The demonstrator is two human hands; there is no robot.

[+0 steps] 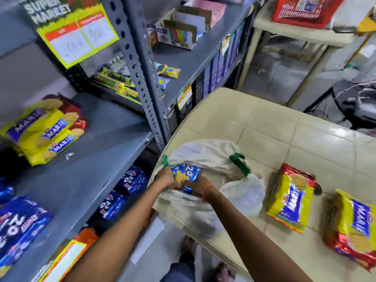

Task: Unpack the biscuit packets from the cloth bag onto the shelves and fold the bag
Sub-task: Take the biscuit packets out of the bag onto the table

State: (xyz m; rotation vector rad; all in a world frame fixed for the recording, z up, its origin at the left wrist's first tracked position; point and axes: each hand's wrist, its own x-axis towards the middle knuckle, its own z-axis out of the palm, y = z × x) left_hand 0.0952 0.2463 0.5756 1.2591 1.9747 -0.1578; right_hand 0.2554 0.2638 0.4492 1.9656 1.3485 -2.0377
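A white cloth bag with green handles lies open on the left corner of a cream plastic table. My left hand and my right hand are both in the bag's mouth, gripping a blue biscuit packet marked 20. More blue packets show under it inside the bag. Two yellow Marie packets lie on the table to the right of the bag. A stack of Marie packets rests on the grey shelf at the left.
Blue 20 packets sit at the shelf's near left, and more blue 20 packets fill the shelf below. A grey slotted upright stands between shelf and table. A red basket sits on a far table. My feet are on the floor below.
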